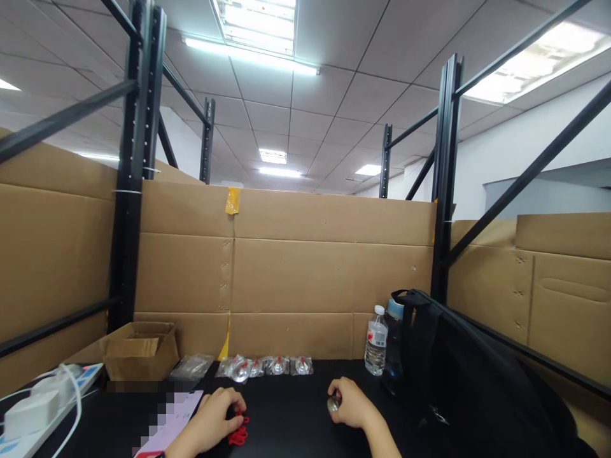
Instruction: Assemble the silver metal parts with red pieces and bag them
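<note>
My left hand [214, 416] is low in the view, its thumb and fingers curled over a small bundle of red cord [238, 435] on the black tabletop. Part of the cord shows beyond the thumb, and the fingertips' exact grip is partly hidden. To the right, my right hand [352, 403] pinches a small round silvery object [333, 403] between thumb and fingers, just over the table. Most of that object's far side is covered by the fingers. Further back, several clear plastic packets [277, 365] lie in a row, with round silvery things and red bits inside.
A cardboard box [140, 353] and a clear plastic bag [191, 367] sit back left, near a power strip [52, 404] with white plugs. Pink paper [174, 413] lies by my left hand. A water bottle [377, 341], a darker bottle [394, 343] and a black bag [472, 375] stand right.
</note>
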Motion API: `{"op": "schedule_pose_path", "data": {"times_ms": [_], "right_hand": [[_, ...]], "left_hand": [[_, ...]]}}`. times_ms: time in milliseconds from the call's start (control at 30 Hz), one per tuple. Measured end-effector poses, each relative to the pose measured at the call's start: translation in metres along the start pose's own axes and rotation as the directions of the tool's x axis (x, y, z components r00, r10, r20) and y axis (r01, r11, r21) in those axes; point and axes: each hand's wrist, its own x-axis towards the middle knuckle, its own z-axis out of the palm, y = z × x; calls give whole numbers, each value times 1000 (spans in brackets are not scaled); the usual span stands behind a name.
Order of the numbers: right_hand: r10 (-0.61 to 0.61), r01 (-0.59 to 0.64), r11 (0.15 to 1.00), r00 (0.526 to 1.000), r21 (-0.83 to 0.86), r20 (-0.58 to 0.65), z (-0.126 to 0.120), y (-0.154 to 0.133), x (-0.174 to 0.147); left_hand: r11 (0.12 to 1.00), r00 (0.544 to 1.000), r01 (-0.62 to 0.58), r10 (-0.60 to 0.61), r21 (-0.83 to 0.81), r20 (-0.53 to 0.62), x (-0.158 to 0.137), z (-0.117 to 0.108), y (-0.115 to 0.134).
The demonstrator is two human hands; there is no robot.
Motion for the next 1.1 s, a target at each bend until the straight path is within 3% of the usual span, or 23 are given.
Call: {"op": "schedule_pose_path", "data": {"times_ms": [333,633,1100], "right_hand": [[-11,12,999,1000,-45,18,7,-1,3],[-34,43,996,994,-80,102,4,3,5],[21,-19,989,1000,-147,16,-4,-14,-6]], "left_hand": [[995,997,27,-21,91,-70,7,15,-8],[997,997,57,-54,49,-62,2,4,6],[992,997,55,-48,112,-66,-1,10,9]]}}
